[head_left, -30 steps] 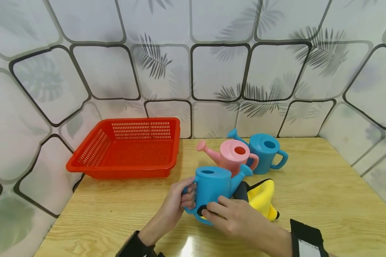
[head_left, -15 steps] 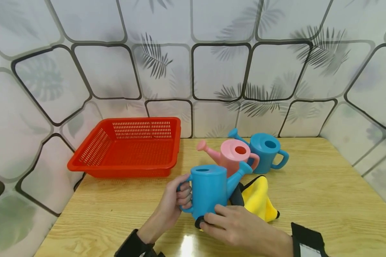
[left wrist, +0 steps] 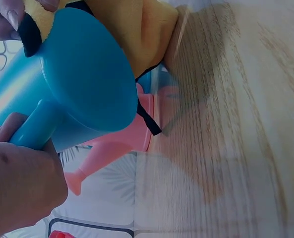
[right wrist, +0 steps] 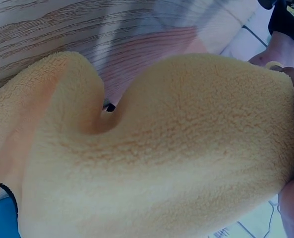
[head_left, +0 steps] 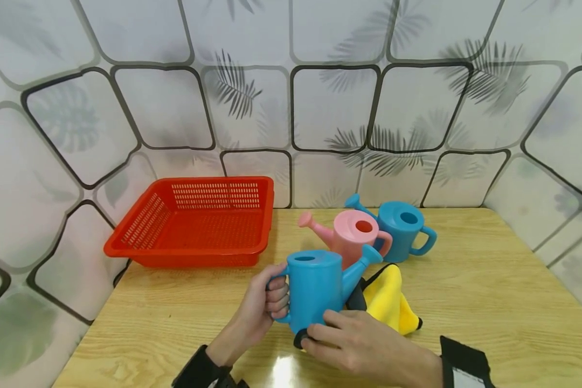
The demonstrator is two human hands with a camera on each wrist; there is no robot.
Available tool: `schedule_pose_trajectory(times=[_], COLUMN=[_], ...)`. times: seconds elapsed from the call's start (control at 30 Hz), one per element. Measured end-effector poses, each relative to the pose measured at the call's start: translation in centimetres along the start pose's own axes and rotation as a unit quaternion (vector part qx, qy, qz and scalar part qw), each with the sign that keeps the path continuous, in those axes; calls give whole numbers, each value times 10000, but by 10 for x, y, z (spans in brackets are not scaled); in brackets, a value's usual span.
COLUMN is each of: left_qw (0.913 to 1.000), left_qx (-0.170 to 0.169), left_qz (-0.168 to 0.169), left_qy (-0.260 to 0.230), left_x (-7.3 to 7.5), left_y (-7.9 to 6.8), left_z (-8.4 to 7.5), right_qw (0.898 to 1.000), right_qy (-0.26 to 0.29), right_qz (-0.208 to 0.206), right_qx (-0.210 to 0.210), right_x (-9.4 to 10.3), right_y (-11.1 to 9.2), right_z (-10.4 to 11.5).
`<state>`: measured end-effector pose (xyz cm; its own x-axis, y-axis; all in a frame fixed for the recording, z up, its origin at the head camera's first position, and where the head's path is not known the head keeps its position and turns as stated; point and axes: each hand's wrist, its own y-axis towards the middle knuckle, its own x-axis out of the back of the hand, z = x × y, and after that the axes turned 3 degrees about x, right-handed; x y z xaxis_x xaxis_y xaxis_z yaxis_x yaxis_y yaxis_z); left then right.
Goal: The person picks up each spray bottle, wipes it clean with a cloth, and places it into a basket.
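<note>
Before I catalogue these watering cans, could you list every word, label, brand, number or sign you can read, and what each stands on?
None: no text is readable.
The held blue watering can, yellow cloth, pink watering can, rear blue watering can and red basket show no legible marks.
Nothing can be made out on the black wristband either.

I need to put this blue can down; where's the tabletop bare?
The tabletop is bare right of the yellow cloth and rear blue can, and left, in front of the red basket, up to the left grip. It's crowded mid-table: held can, cloth and pink can bunch together.
</note>
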<state>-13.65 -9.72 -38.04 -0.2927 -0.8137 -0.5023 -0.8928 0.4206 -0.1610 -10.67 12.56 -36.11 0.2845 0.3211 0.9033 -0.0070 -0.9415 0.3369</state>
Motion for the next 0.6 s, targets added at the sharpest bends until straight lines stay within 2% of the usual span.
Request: schedule_pose_trajectory(times=[0.2,0.33,0.6], left_qw=[9999,9999,9994], left_qx=[55,110,280], left_qz=[102,103,-4], left_qy=[39,57,206], left_x=[0,0,-1], left_y=[0,0,1], left_z=[0,1,3], right_qw=[9999,9989,9917], right_qy=[33,63,-116], right_qz=[-115,-414,-1069], right_qx=[-73,-194,-707], right_x=[1,0,2], right_y=[0,1,0], right_z=[-2,-4,-10])
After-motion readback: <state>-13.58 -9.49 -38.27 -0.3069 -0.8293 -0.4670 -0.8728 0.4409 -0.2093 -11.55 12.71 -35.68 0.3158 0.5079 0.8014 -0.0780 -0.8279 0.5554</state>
